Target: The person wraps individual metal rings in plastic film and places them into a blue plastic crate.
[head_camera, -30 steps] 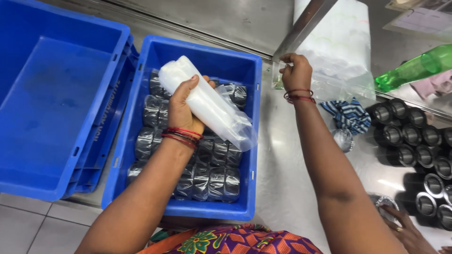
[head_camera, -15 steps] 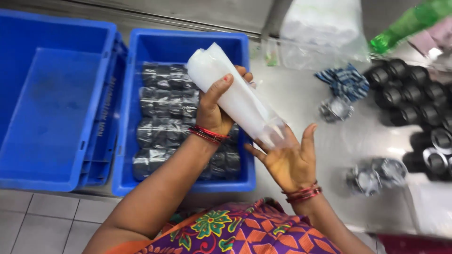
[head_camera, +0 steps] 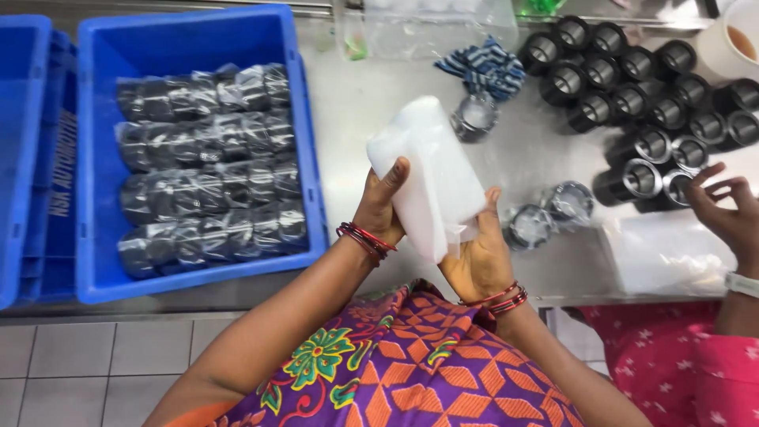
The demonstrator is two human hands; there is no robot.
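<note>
Both hands, the left hand (head_camera: 382, 207) and right hand (head_camera: 477, 257), are gripping a white stack of plastic bags (head_camera: 431, 178) at the frame's centre, fingers wrapped around it.

We are seeing bare steel table (head_camera: 360, 107) open left of our white packet (head_camera: 431, 178), while wrapped rings (head_camera: 545, 217), black cylinders (head_camera: 632, 87) and another person's hand (head_camera: 723, 209) are blocking the right.

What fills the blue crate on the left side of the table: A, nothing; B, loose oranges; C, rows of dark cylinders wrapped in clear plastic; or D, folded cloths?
C: the blue crate holds rows of dark plastic-wrapped cylinders, while both hands, left hand and right hand, grip a white stack of bags beside it.
</note>
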